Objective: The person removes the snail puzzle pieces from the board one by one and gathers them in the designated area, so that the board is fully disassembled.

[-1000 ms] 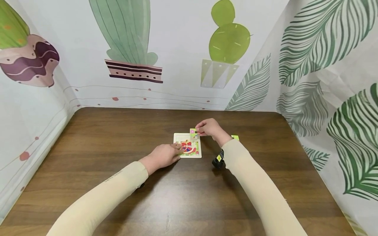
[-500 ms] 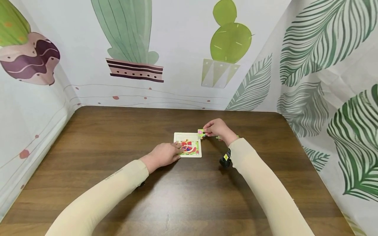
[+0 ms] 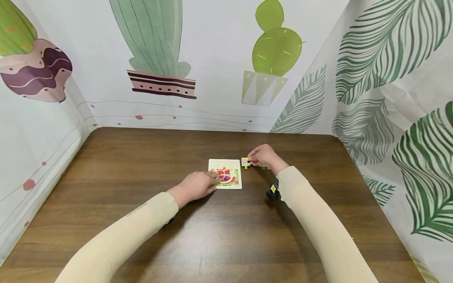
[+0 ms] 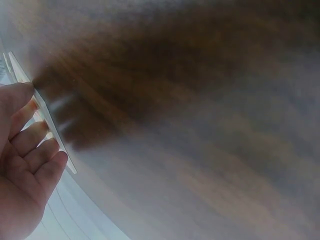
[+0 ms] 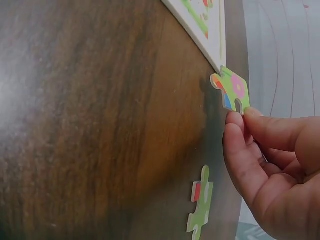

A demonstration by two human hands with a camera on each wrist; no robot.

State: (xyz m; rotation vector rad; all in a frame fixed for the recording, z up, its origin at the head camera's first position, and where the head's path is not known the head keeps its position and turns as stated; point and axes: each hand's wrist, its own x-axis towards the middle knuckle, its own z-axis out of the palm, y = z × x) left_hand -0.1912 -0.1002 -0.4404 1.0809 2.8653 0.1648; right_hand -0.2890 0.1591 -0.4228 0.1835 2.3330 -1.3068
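Note:
A white-framed puzzle board [image 3: 241, 179] lies on the table with red and green pieces in its lower part; its upper strip shows bare. My left hand [image 3: 197, 185] rests on the board's left side, its fingertips over the pieces; in the left wrist view that hand [image 4: 30, 155] lies along the board edge [image 4: 62, 145]. My right hand [image 3: 263, 155] pinches a green puzzle piece [image 3: 245, 161] with a pink flower, just right of the board. The right wrist view shows thumb and fingertips of the hand [image 5: 275, 160] on the corner of the piece [image 5: 235, 87].
Another green and red puzzle piece [image 5: 201, 205] lies on the table near my right hand, partly hidden by it in the head view. The brown table [image 3: 212, 236] meets a wall covering [image 3: 219, 110] with printed cacti and leaves at its back.
My right hand has moved right with the flower piece, from over the board's upper right corner to beside it, and now holds it lower. My left hand has stayed on the board.

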